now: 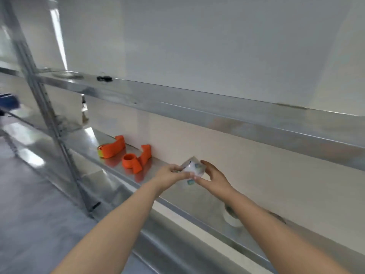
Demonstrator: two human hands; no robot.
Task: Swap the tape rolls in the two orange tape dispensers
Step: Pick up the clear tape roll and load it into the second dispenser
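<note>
Two orange tape dispensers lie on a steel shelf (94,141). The left dispenser (112,148) holds a yellowish roll at its left end. The right dispenser (136,159) shows a bare orange hub with no roll on it. To their right, above the shelf, my left hand (171,174) pinches a clear tape roll (193,169) with blue-green patterned marks. My right hand (212,176) cups the same roll from the right, thumb and fingers around it. The frame is blurred, so the roll's detail is unclear.
An upper steel shelf (197,103) runs overhead. A vertical steel post (49,115) stands at the left. A white roll (232,217) sits on the shelf behind my right forearm. A blue object (8,100) is at the far left edge. A pale wall backs the shelf.
</note>
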